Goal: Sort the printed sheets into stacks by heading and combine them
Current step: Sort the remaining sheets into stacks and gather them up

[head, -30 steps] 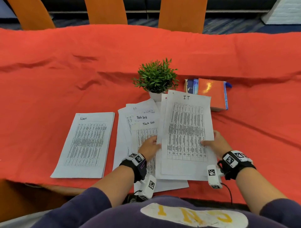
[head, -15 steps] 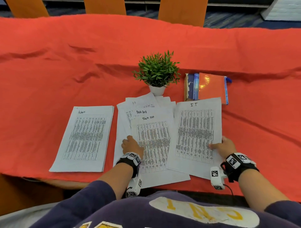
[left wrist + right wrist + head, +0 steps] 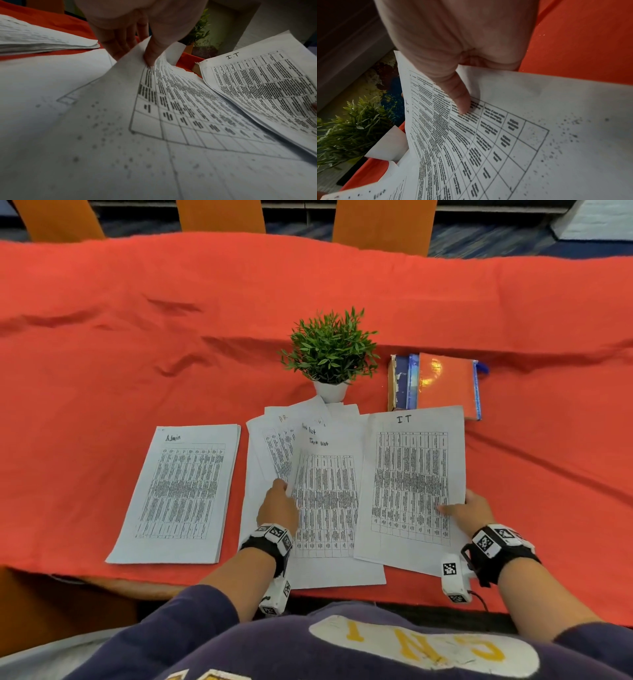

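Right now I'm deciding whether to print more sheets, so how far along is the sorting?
Done: an Admin stack lies squared up on the left. In hand: the right hand grips the IT sheets at their right edge, and the left hand pinches the edge of a Task list sheet. Left: the fanned middle pile is unsorted, and nothing is combined yet.

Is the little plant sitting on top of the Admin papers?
No, the plant stands on the red cloth, behind the middle papers.

Office/meeting rm — long table w/ red cloth (image 3: 171,320), orange chairs (image 3: 380,224), carpet floor (image 3: 479,244).
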Motion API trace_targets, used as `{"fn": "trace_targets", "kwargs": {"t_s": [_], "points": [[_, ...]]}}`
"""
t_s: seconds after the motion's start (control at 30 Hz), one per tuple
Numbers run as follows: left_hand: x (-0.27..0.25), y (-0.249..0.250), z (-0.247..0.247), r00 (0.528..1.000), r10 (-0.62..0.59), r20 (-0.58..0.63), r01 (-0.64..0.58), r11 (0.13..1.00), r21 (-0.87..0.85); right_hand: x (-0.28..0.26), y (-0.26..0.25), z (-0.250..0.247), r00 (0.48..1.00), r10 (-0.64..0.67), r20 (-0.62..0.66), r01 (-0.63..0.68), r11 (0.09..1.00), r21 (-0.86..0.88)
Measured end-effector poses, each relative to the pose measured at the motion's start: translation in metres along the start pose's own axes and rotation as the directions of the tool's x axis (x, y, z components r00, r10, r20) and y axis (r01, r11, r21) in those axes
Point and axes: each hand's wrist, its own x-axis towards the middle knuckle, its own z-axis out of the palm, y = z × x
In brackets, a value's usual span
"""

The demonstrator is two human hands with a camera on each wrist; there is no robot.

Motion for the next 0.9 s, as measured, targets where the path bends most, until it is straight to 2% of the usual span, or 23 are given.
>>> {"fn": "trace_targets", "kwargs": {"t_s": [0.1,0.3,0.47,0.7,0.8,0.9], "points": [[-0.002,0.004,-0.005,0.999,0.042,-0.022,-0.040,0.994,0.099,0.002,0.002,0.000,1.000,0.002,0.005,-0.002,1.000,0.002],[-0.004,0.006,-0.012,0.990,0.139,-0.029,-0.131,0.973,0.191,0.002,0.004,-0.001,1.000,-0.004,0.002,0.004,1.000,0.019],[-0.006,0.008,-0.008,0.984,0.179,-0.001,-0.179,0.984,0.001,0.001,0.006,-0.001,1.000,0.002,0.006,-0.002,1.000,0.031],[0.006,0.014,-0.005,0.992,0.075,0.099,-0.064,0.992,-0.105,0.001,0.004,0.000,1.000,-0.014,0.010,0.014,1.000,0.001],[0.006,0.018,-0.009,0.994,0.059,0.089,-0.042,0.983,-0.176,0.002,0.003,-0.001,1.000,-0.026,0.009,0.026,1.000,-0.013],[0.009,0.019,-0.016,0.992,-0.015,0.122,0.045,0.967,-0.250,0.004,0.004,-0.005,0.999,-0.042,0.004,0.043,0.998,-0.047]]}}
